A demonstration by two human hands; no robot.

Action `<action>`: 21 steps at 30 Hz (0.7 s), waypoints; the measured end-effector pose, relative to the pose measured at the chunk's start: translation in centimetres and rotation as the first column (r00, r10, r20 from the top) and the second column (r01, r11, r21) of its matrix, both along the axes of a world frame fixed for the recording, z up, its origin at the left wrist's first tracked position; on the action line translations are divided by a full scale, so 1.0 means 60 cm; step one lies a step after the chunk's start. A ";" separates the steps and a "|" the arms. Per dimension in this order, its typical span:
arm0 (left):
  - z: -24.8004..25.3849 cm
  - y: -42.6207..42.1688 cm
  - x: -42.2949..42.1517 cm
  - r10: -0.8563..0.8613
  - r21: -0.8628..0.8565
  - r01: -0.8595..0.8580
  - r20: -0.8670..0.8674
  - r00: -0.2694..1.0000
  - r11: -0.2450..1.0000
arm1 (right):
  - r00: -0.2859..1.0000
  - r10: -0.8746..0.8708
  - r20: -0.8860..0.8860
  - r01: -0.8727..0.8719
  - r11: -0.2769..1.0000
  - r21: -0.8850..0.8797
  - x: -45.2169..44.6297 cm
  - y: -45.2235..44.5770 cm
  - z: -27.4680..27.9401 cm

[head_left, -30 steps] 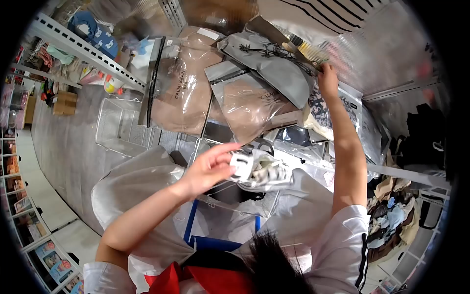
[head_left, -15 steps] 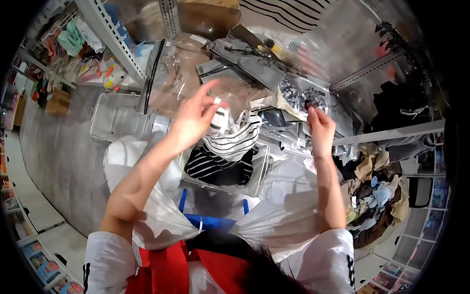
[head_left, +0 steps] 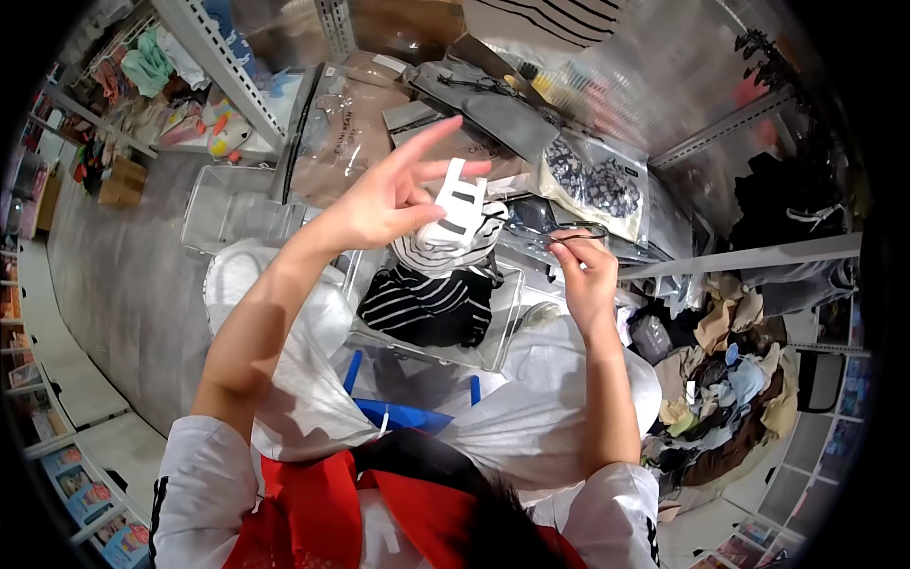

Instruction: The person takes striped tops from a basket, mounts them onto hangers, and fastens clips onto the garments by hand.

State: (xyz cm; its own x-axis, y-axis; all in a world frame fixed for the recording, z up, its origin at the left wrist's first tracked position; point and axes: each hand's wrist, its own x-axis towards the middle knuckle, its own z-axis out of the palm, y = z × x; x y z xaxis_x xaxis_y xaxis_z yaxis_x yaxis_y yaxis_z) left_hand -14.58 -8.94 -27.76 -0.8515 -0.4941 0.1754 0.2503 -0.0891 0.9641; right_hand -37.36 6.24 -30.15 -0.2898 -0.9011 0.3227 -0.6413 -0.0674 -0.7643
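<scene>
Black garment [head_left: 428,305] with white stripes, red apron [head_left: 313,507] — blue stool [head_left: 403,415], white trousers [head_left: 512,417]

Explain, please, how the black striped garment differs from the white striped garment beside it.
The black striped garment has pale stripes on dark cloth; the white striped garment has dark stripes on pale cloth. The black one lies in the clear basket, while the white one is bunched toward its far end, partly hidden behind a white label. Both are striped and rumpled.

Bright, fairly even light glares off the plastic bags [head_left: 346,142], while strong fisheye distortion bends the black-rimmed edges.
</scene>
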 end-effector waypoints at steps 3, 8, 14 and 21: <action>0.007 -0.002 -0.007 0.368 -0.573 -0.123 0.334 0.867 0.810 | 0.999 0.036 -0.038 -0.038 0.999 -0.036 0.003 -0.008 0.010; -0.001 -0.014 -0.004 0.637 -0.874 -0.308 0.003 0.771 0.376 | 0.991 -0.051 0.124 0.046 0.998 0.042 0.000 -0.011 0.009; 0.000 -0.012 0.006 0.591 -0.918 -0.259 -0.033 0.806 0.302 | 0.990 0.033 0.138 -0.038 0.999 0.037 0.029 -0.026 0.008; 0.000 -0.021 0.009 0.610 -0.311 -0.545 0.173 0.773 0.779 | 0.980 -0.016 0.199 0.016 1.000 0.001 0.041 -0.042 0.022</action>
